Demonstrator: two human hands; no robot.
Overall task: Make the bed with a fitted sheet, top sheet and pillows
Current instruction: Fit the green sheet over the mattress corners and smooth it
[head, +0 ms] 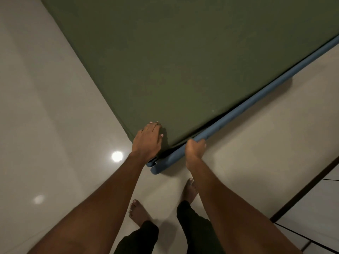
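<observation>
One corner | sheet (pixel 183 61) under left grip (pixel 147 140) | right grip (pixel 194 147) holds blue edge (pixel 238 112)

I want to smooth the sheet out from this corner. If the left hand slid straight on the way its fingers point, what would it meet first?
Only more green sheet: the left hand rests on its corner, and the sheet ahead looks bare up to the picture's edge.

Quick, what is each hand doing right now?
Left hand: open, pressing on the corner of the green sheet.
Right hand: closed, gripping the blue edge.
</observation>
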